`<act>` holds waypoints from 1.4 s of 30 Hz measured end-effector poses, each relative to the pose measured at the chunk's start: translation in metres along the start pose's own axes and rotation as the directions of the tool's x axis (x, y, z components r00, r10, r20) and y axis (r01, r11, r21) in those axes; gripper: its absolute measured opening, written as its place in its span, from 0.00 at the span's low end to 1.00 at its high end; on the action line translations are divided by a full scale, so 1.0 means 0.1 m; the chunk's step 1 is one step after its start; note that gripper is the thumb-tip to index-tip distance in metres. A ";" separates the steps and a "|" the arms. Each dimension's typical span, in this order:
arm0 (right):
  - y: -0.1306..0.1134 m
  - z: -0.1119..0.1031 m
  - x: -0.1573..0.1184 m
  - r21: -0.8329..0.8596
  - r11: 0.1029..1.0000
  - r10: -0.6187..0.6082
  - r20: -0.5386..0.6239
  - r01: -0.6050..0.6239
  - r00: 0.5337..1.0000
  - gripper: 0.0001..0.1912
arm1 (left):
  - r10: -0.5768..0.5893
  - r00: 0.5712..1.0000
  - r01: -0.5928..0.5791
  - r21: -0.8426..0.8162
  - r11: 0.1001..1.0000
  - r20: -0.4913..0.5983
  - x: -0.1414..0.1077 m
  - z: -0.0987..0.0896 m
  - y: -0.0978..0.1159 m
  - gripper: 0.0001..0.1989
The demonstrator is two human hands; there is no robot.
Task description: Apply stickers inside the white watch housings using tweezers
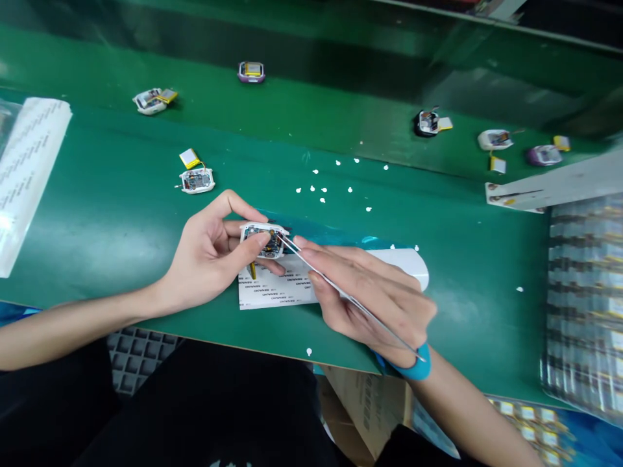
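Over printed paper (272, 293), a white device (276, 246) bares circuitry. Left hand (207, 259) clamps it, fingers closed; right hand (372, 285) pinches tweezers (379, 322).

Pretty busy green bench (117, 240), kinda shiny. A white printed sheet (272, 298) is laid out around the middle toward the near side, and tiny white tabs (324, 190) are scattered mostly beyond it, with odd ones dotted near and right. An opened white case (198, 181) is parked left of those, battery (189, 158) beside it. Printed paper (34, 175) is placed far left, clear trays (584, 311) are stacked right, and five opened cases (426, 126) are strung along the far green strip (331, 110).
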State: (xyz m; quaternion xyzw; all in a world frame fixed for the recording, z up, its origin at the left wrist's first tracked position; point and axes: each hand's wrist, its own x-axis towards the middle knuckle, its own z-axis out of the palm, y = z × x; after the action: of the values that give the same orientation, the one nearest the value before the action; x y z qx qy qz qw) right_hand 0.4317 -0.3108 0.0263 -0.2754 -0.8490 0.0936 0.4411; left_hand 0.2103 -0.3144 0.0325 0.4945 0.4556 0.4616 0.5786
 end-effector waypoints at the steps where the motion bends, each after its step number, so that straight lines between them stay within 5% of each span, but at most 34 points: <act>1: 0.00 -0.01 0.00 -0.005 1.000 -0.011 0.022 0.011 1.000 0.25 | 0.007 1.000 -0.007 0.011 1.000 -0.011 0.00 0.00 0.00 0.13; 9: 0.04 -0.10 0.04 -0.063 0.980 -0.164 0.271 0.187 0.949 0.14 | 0.024 0.999 -0.021 0.104 0.994 -0.029 0.02 0.00 0.00 0.06; 17: 0.09 0.04 0.02 0.037 0.998 0.054 0.065 -0.057 0.996 0.21 | -0.029 0.999 0.028 -0.055 0.998 -0.021 0.06 -0.05 -0.07 0.11; 23: 0.09 0.18 0.00 -0.037 0.993 0.113 0.156 -0.109 0.981 0.06 | 0.035 0.999 -0.036 0.038 0.999 0.005 0.03 -0.04 -0.05 0.09; 32: -0.04 0.23 -0.01 0.082 0.953 0.279 0.133 -0.291 0.951 0.05 | 0.032 0.999 -0.029 0.126 0.992 -0.023 -0.06 0.07 0.00 0.02; 42: -0.08 0.27 -0.04 0.120 0.919 0.348 0.198 -0.375 0.916 0.01 | 0.235 0.971 -0.198 0.388 0.900 -0.052 -0.08 0.08 -0.04 0.06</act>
State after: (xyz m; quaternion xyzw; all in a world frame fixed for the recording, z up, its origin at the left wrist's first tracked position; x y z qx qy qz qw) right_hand 0.4087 -0.3175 0.0106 -0.3835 -0.8084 0.2630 0.3610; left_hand 0.2174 -0.3236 0.0298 0.6215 0.5062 0.4498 0.3940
